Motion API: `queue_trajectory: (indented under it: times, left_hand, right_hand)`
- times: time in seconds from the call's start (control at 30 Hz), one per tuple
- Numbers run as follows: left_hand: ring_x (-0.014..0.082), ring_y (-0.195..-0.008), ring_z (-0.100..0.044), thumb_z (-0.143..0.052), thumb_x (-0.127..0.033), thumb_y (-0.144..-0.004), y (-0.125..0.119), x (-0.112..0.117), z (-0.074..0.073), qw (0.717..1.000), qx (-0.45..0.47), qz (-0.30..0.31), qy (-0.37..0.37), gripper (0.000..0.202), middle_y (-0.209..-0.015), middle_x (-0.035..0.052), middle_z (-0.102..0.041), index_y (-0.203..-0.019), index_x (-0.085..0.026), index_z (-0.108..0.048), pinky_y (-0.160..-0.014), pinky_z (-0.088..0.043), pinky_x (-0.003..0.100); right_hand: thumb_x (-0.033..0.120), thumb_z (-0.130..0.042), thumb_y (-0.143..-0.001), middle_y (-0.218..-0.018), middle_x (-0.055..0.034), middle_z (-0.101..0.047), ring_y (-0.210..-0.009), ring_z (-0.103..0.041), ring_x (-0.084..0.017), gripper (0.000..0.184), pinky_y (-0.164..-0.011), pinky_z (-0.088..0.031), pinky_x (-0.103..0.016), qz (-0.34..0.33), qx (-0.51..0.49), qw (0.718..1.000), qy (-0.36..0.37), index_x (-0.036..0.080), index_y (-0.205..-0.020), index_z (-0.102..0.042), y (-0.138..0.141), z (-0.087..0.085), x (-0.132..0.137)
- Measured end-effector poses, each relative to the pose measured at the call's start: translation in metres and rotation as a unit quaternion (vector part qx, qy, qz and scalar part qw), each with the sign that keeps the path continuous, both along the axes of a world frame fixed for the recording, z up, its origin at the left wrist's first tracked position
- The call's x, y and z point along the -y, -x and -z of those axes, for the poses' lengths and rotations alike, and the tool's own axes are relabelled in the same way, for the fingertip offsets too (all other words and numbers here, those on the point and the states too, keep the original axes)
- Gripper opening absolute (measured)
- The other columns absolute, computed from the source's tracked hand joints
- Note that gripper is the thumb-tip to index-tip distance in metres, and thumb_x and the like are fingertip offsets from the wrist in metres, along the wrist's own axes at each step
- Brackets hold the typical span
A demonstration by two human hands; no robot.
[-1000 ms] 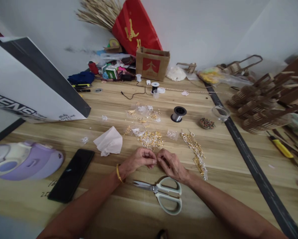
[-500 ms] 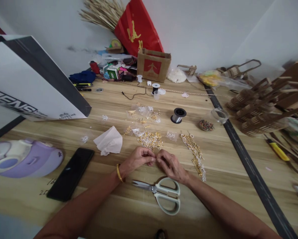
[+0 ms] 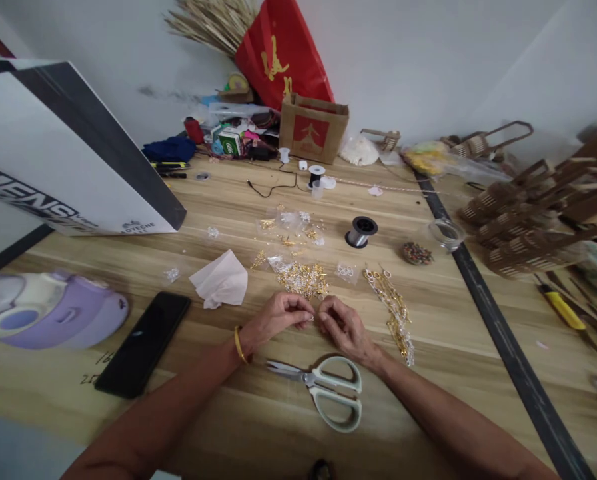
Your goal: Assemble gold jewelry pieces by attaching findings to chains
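My left hand [image 3: 283,312] is closed in a pinch, with a tiny pale bit at its fingertips, too small to name. Close beside it, my right hand [image 3: 343,327] has its fingers curled and pressed together; whatever they hold is hidden. Just beyond both hands lies a pile of gold and silver beads [image 3: 303,279]. To the right, gold and silver chain-like strands [image 3: 392,310] stretch along the table. Scissors with pale handles [image 3: 318,383] lie nearer me, blades pointing left. A small bag of rings [image 3: 347,271] sits behind my right hand.
On the left are a white tissue [image 3: 221,281], a black phone [image 3: 143,343], a purple-and-white bottle [image 3: 68,310] and a large white box [image 3: 78,160]. A wire spool [image 3: 361,232] stands behind the beads. Woven baskets [image 3: 513,220] and a yellow-handled tool [image 3: 563,308] are at right.
My hands have drawn slightly apart; the fingertips nearly met before and now show a small gap. The view has shifted a little. The scissors and beads stay in place.
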State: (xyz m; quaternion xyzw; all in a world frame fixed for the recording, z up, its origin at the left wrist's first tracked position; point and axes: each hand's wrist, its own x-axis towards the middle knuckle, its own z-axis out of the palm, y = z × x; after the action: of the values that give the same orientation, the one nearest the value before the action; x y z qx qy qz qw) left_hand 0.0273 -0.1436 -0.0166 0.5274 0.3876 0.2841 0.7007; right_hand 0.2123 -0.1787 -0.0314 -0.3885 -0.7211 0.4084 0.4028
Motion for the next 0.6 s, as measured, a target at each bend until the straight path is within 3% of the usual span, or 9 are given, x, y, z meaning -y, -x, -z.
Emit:
queue_trajectory:
  times: [0.27,0.47,0.6]
  left_hand:
    - [0.0092,-0.058,-0.052,-0.065,-0.030,-0.074,0.0003,0.0022,-0.0014,0.999,-0.011,0.031,-0.008,0.021,-0.061,0.0000,-0.058,-0.081,-0.010,-0.068,-0.059,-0.041,0.021]
    - [0.0083,-0.054,-0.048,-0.067,-0.029,-0.070,-0.0044,0.0033,0.0003,0.999,-0.038,0.025,-0.011,0.019,-0.059,-0.0013,-0.055,-0.073,-0.010,-0.064,-0.054,-0.039,0.020]
    - [0.0079,-0.053,-0.046,-0.066,-0.025,-0.069,-0.0066,0.0039,-0.0005,0.996,-0.071,0.015,-0.055,0.015,-0.058,-0.0016,-0.054,-0.071,-0.010,-0.063,-0.052,-0.037,0.020]
  right_hand:
    - [0.033,-0.042,-0.093,-0.066,0.0007,-0.047,-0.055,-0.042,-0.011,0.019,-0.049,-0.034,-0.023,0.019,0.001,1.000,0.016,0.018,-0.082,-0.047,-0.0010,0.0045,-0.0019]
    - [0.032,-0.042,-0.093,-0.068,0.0003,-0.047,-0.057,-0.043,-0.012,0.019,-0.052,-0.035,-0.024,-0.007,-0.003,1.000,0.007,0.018,-0.081,-0.047,-0.0001,0.0003,-0.0007]
    - [0.035,-0.043,-0.093,-0.068,0.0003,-0.047,-0.057,-0.042,-0.011,0.022,-0.051,-0.034,-0.023,-0.014,-0.009,0.999,0.030,0.018,-0.081,-0.047,-0.0004,-0.0004,-0.0018]
